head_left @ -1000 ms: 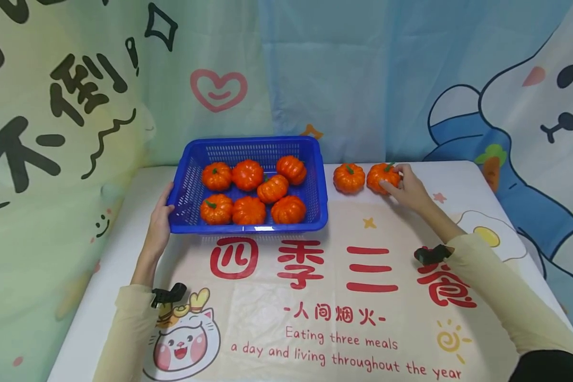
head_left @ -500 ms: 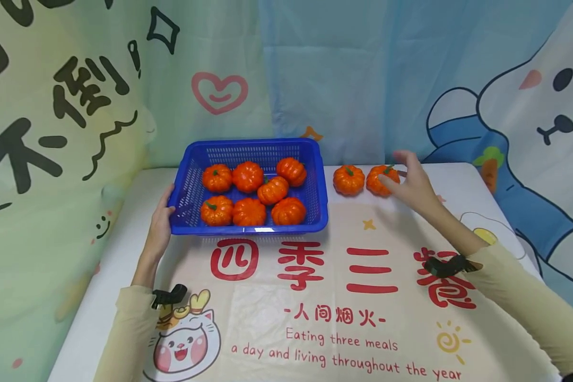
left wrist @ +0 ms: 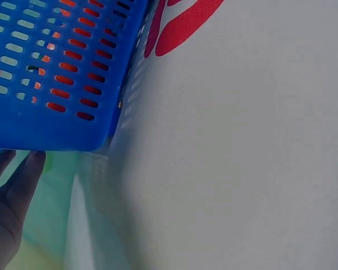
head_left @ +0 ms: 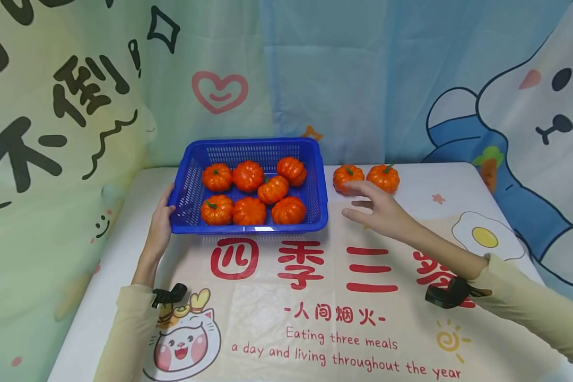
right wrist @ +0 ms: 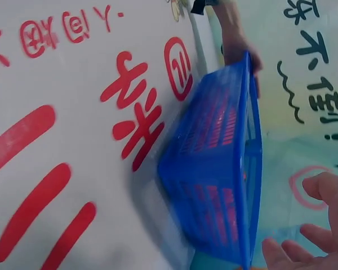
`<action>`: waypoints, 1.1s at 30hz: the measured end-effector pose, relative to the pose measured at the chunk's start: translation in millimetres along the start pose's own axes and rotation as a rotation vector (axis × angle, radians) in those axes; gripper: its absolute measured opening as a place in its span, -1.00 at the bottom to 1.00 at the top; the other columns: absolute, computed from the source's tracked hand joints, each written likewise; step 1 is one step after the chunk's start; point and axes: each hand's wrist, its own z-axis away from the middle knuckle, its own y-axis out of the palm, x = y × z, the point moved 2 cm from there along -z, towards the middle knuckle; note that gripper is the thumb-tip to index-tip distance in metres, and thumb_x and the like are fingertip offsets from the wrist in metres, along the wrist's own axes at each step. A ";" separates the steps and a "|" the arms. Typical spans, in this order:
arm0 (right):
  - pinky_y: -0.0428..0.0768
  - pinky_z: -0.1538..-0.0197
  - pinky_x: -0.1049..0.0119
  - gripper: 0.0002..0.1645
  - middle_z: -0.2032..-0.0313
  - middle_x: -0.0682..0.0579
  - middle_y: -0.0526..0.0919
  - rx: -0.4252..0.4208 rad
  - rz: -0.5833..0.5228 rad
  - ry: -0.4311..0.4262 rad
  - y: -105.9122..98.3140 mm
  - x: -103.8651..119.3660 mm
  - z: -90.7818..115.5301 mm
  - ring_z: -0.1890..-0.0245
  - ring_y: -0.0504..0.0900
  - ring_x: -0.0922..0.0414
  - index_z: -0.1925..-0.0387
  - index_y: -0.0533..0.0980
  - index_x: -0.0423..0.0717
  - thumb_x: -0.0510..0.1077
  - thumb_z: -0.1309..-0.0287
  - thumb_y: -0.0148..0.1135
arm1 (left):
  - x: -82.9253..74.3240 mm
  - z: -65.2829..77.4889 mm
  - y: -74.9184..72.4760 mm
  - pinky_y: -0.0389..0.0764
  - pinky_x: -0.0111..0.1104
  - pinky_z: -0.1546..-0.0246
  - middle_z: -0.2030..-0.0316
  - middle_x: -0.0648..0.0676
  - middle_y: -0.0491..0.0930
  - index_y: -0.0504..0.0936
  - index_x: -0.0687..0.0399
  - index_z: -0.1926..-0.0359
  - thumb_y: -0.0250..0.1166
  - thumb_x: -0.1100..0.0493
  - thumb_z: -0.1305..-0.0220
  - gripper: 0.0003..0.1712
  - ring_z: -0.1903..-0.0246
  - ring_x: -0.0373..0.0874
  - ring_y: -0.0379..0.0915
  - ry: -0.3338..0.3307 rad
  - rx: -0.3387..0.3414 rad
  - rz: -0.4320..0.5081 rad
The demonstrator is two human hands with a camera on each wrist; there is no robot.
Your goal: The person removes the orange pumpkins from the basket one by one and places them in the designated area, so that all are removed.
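Observation:
A blue plastic basket with slotted walls holds several small orange pumpkins. My left hand grips the basket's left rim, and its fingertips show under the edge in the left wrist view. Two more pumpkins are on the table right of the basket: a nearer one, partly hidden by my fingers, and one further right. Over the table, in front of these two, my right hand holds nothing; its fingers are spread and point left. The right wrist view shows its fingers beside the basket's rim.
The table has a printed cloth with red characters and a cat face. A curtain with cartoon prints hangs right behind the basket. Black wrist cameras sit at both cuffs.
My right hand has let go of the far-right pumpkin and moved left and toward me, to the front of the other one. The left hand and basket stay put.

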 end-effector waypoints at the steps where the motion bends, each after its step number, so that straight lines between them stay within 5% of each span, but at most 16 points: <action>1: 0.51 -0.22 -0.05 -0.30 -0.29 -0.17 0.42 0.013 -0.002 -0.001 1.8 2.5 -2.5 -0.29 0.43 -0.11 -0.35 0.30 -0.17 -0.11 -0.21 0.26 | -4.7 1.9 0.3 -0.22 0.04 -0.52 -0.55 0.07 -0.15 -0.06 -0.13 -0.54 -0.35 0.19 -0.41 -0.32 -0.53 0.11 -0.25 -0.004 0.004 0.004; 6: 0.54 -0.19 0.00 -0.32 -0.29 -0.17 0.42 0.102 0.011 0.003 15.5 20.0 -25.2 -0.29 0.44 -0.11 -0.32 0.34 -0.17 -0.05 -0.22 0.26 | -7.7 1.9 -1.1 -0.22 0.03 -0.52 -0.56 0.08 -0.17 -0.08 -0.10 -0.55 -0.36 0.22 -0.40 -0.31 -0.53 0.11 -0.26 -0.022 0.011 0.011; 12: 0.56 -0.19 0.03 -0.26 -0.29 -0.22 0.40 0.224 0.145 0.036 45.3 35.3 -80.2 -0.26 0.46 -0.14 -0.33 0.31 -0.24 0.00 -0.21 0.26 | 5.9 -3.0 -4.2 -0.20 0.01 -0.52 -0.56 0.03 -0.14 -0.06 -0.21 -0.54 -0.35 0.18 -0.42 -0.32 -0.53 0.08 -0.21 -0.010 -0.008 0.004; 20: 0.39 -0.36 0.06 -0.14 -0.27 -0.27 0.45 0.284 0.359 0.109 82.0 35.8 -148.7 -0.28 0.42 -0.12 -0.32 0.27 -0.37 0.09 -0.18 0.26 | -15.4 4.9 0.5 -0.23 0.03 -0.52 -0.55 0.13 -0.16 -0.06 -0.01 -0.54 -0.33 0.25 -0.39 -0.30 -0.53 0.12 -0.27 -0.023 0.012 0.029; 26: 0.34 -0.41 0.13 -0.03 -0.32 -0.25 0.40 0.329 0.405 0.165 101.5 40.0 -166.5 -0.33 0.39 -0.09 -0.39 0.18 -0.38 0.10 -0.13 0.31 | -28.2 10.7 2.4 -0.23 0.01 -0.52 -0.54 0.16 -0.14 -0.06 0.09 -0.53 -0.31 0.27 -0.38 -0.31 -0.53 0.12 -0.26 -0.012 0.013 0.019; 33: 0.33 -0.41 0.12 -0.03 -0.31 -0.21 0.39 0.319 0.391 0.207 109.4 43.5 -172.1 -0.31 0.37 -0.07 -0.40 0.16 -0.33 0.06 -0.12 0.33 | -15.2 3.8 -2.7 -0.21 0.01 -0.52 -0.55 0.12 -0.14 -0.06 -0.03 -0.54 -0.33 0.25 -0.40 -0.31 -0.53 0.10 -0.24 -0.032 0.014 0.017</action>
